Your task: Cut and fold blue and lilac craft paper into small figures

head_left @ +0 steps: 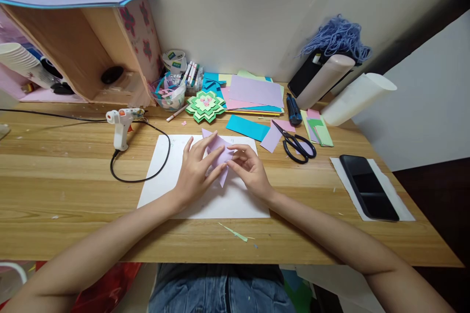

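A folded lilac paper piece [219,153] lies on a white sheet [205,200] in the middle of the wooden desk. My left hand [196,171] rests on its left side with fingers stretched over the paper, pressing it down. My right hand [251,168] pinches the paper's right edge with curled fingers. Both hands touch the same lilac piece; part of it is hidden under my fingers.
A white glue gun [121,124] with its black cord stands to the left. Black scissors [295,144], coloured paper sheets [253,93], a green paper flower [204,105] and a cutter [293,110] lie behind. A phone [367,187] lies on the right. A wooden box [73,49] sits back left.
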Available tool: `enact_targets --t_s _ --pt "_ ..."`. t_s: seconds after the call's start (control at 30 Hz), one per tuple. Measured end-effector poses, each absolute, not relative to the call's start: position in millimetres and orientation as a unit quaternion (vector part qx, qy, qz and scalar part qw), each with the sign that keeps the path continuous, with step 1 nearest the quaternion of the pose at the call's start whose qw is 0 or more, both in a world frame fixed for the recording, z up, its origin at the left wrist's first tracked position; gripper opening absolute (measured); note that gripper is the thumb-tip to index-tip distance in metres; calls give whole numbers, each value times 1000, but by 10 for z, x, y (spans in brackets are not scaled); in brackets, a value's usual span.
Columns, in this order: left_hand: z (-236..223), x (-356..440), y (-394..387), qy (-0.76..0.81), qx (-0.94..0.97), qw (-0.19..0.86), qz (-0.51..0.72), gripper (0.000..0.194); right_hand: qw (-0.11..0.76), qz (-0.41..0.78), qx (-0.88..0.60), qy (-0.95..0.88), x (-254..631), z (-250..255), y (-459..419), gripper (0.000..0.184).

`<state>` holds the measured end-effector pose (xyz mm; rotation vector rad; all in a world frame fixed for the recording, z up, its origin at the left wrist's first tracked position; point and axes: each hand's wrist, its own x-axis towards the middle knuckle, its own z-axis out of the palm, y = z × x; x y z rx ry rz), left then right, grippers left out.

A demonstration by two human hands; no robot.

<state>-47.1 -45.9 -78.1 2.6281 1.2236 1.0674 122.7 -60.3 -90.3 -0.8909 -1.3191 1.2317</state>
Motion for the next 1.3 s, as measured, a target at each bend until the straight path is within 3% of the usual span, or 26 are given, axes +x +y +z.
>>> enact_targets --t_s 0.23,0.57,0.9,1.3 --pt "-793 -458 -466 389 846 27 364 26 567 484 -369 -556 1227 -955 -595 13" --pt "-774 -429 -493 389 856 51 337 24 541 573 -388 -478 1183 -974 -615 12" --pt "-790 -417 -493 397 851 -14 343 27 581 600 -388 -389 1170 -1031 -592 27" --pt "-794 -379 -524 375 857 26 353 19 578 606 -373 -398 1109 -1041 -645 35"
